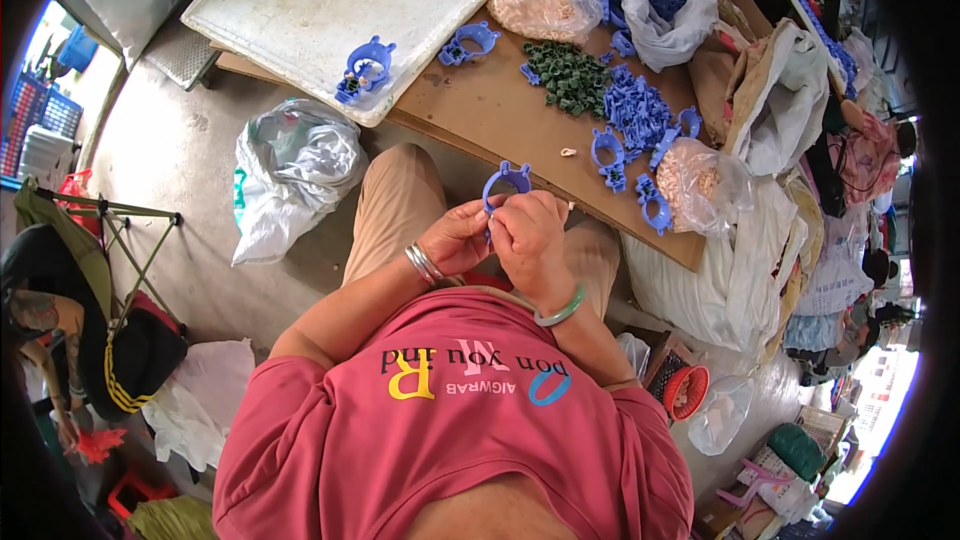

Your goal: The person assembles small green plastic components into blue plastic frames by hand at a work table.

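In front of my lap, both hands are together on a blue plastic ring with small ears (516,176). My left hand (457,240) pinches the lower part of the ring from the left, with bracelets on its wrist. Closed fingers of my right hand (532,238) press at the same spot, and a green bangle circles that wrist. Whatever small part lies between the fingertips is mostly hidden. Nearby on the brown board (480,140) lie more blue rings (606,148), a heap of small blue parts (638,110), a heap of dark green parts (568,78) and one small cream piece (568,152).
A white foam board (330,10) covers the table's left side, with a blue ring assembly (370,64) on it. See-through bags of cream pieces (690,180) sit at the right and back. A white plastic bag (298,175) stands on the floor left. Another person's arm (70,340) shows far left.
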{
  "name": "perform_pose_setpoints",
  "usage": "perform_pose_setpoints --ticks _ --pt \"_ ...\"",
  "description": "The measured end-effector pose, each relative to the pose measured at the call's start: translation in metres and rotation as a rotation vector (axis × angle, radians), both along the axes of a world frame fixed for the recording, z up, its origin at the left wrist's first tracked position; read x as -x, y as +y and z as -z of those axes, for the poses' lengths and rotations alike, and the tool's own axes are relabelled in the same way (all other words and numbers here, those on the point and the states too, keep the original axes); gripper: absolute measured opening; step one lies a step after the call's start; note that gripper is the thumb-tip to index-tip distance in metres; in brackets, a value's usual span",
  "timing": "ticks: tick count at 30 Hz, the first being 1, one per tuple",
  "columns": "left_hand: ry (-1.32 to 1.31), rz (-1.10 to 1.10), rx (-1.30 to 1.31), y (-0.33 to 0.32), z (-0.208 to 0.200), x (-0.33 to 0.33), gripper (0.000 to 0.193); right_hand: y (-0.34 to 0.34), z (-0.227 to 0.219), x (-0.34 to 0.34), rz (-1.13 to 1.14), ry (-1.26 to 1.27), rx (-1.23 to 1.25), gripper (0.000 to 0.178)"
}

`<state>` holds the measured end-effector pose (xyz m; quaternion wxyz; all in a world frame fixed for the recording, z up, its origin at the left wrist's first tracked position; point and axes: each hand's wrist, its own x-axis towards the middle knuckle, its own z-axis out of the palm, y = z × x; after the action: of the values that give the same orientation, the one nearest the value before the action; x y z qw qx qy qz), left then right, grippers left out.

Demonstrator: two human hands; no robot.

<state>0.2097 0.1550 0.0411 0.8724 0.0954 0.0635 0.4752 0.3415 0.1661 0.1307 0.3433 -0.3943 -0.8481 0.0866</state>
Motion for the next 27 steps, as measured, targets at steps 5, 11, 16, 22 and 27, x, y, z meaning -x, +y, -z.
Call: perform_pose_setpoints --ticks 5,11,16,22,27 --pt "-0.065 -0.002 -0.026 0.000 -0.008 0.002 0.040 -0.001 -0.008 -0.008 0.081 0.063 -0.025 0.020" --pt "-0.089 0.004 -0.028 0.001 -0.009 0.000 0.042 0.003 -0.004 -0.017 0.081 0.120 -0.009 0.016" --pt "-0.119 -0.028 -0.057 0.002 -0.008 -0.001 0.040 -0.001 -0.003 -0.006 -0.007 0.017 0.010 0.015" --pt "-0.051 0.017 -0.047 0.004 -0.003 0.001 0.043 -0.002 0.005 -0.003 0.000 0.077 -0.022 0.013" --pt "-0.043 -0.030 -0.019 0.001 0.000 0.000 0.043 -0.005 0.005 -0.004 0.035 0.100 -0.090 0.015"
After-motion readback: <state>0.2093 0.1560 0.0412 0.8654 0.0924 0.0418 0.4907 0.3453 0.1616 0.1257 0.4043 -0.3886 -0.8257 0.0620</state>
